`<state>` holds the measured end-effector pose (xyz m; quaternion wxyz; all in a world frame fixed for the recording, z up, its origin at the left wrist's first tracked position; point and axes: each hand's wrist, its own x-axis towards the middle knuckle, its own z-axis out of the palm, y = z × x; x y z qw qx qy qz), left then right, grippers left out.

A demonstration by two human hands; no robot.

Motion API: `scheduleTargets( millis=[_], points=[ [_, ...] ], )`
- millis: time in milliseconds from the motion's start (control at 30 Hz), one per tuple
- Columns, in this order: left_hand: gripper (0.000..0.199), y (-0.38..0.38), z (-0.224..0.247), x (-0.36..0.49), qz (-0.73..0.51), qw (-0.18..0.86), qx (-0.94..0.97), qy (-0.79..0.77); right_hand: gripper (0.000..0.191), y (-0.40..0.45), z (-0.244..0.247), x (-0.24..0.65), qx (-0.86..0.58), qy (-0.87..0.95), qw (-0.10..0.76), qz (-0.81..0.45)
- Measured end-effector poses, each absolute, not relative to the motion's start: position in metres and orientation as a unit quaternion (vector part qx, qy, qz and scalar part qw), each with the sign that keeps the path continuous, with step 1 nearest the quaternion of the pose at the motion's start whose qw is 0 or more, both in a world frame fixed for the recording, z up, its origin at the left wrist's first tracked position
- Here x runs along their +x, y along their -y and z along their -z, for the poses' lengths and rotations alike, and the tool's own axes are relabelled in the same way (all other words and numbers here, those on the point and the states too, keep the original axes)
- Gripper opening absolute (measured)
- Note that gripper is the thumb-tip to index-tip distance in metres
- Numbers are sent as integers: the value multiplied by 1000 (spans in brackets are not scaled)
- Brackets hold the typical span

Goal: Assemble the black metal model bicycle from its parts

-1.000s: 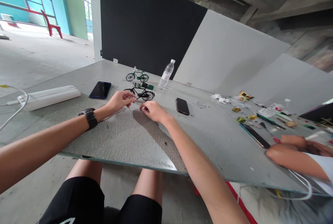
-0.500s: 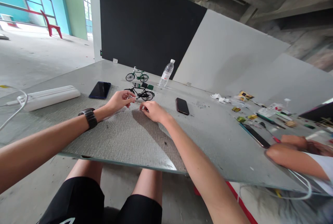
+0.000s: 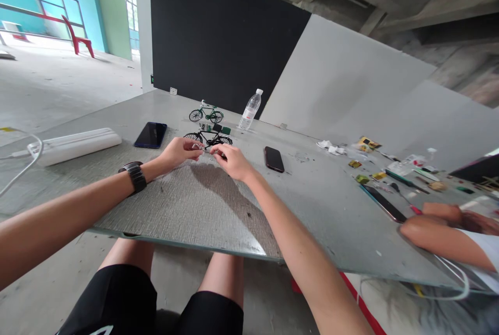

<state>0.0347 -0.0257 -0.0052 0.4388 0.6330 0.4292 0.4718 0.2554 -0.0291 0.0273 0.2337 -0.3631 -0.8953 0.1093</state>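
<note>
A small silvery metal part (image 3: pixel 198 146) is pinched in the fingertips of my left hand (image 3: pixel 182 151), which wears a black watch at the wrist. My right hand (image 3: pixel 231 160) is beside it, fingers closed in a pinch at the part's right end; whatever they hold is too small to make out. Just behind both hands stands a black model bicycle (image 3: pixel 208 137), its lower edge partly hidden by my fingers. Small black and green pieces (image 3: pixel 217 128) show behind its frame. Farther back is a green model bicycle (image 3: pixel 206 113), upright on the table.
A dark phone (image 3: pixel 150 134) and a white power strip (image 3: pixel 76 145) lie left. A water bottle (image 3: pixel 250 109) stands behind, another phone (image 3: pixel 274 159) lies right. Farther right are small parts, tools and a person's arms (image 3: pixel 444 239) on the table (image 3: pixel 331 210).
My right hand has lifted slightly and its fingers have shifted up beside the metal part. My left hand has turned a little, and the metal part shows more clearly.
</note>
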Motion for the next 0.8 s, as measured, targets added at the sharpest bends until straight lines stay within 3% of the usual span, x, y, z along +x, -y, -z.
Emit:
scheduleTargets(
  millis=[167,800],
  points=[
    [17,23,8,35,-454,422,669,-410,22,32,-25,249,-362,883,280,-103],
    [18,28,0,35,-429,379,711,-408,20,31,-21,244,-353,882,296,-99]
  ],
)
